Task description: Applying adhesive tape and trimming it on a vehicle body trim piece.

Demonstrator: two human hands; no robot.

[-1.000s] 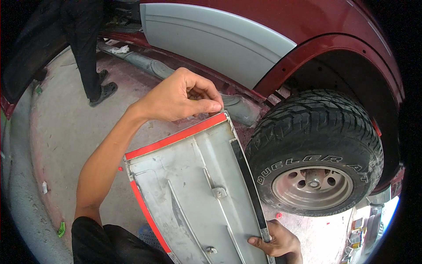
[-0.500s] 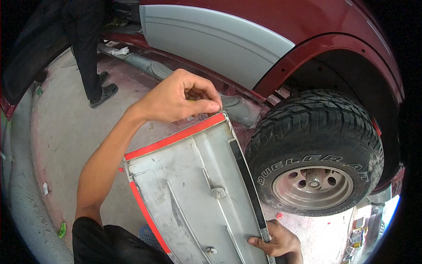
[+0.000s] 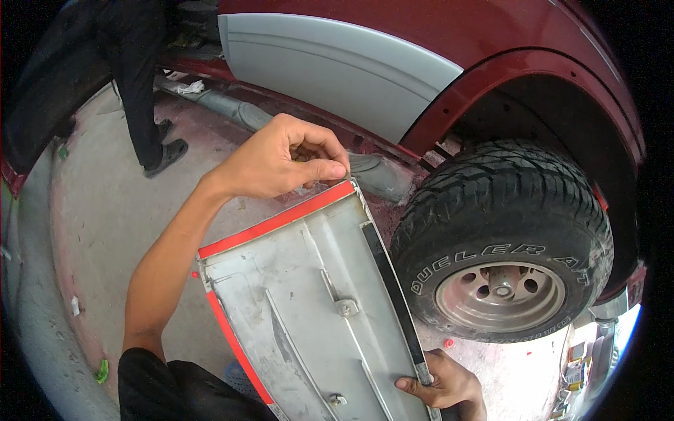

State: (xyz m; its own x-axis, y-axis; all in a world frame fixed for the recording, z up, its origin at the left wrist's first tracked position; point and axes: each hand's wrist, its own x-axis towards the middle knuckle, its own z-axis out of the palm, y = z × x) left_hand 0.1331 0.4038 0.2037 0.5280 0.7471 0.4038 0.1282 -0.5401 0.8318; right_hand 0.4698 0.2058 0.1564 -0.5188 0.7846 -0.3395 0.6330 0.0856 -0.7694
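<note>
A grey car trim panel [image 3: 281, 281] is tilted in front of me, its inner side with ribs and clips facing up. Red-backed tape [image 3: 277, 219] runs along its far edge, and another red strip [image 3: 237, 347] lines its left edge. Down the right edge goes a black strip [image 3: 386, 270]. My left hand [image 3: 284, 158] is closed in a pinch at the far right corner, by the end of the red tape; what lies between its fingertips is hidden. My right hand [image 3: 442, 382] grips the panel's right edge near the bottom, thumb on top.
A dark red vehicle body [image 3: 505, 35] with a grey door trim [image 3: 337, 74] stands ahead. Its large wheel [image 3: 502, 245] is close at the right. A person in dark trousers [image 3: 137, 91] stands at the far left. Several small cans [image 3: 577, 368] are at the lower right.
My view has shifted slightly. The left hand stays pinched at the panel's corner, and the right hand keeps its grip on the edge.
</note>
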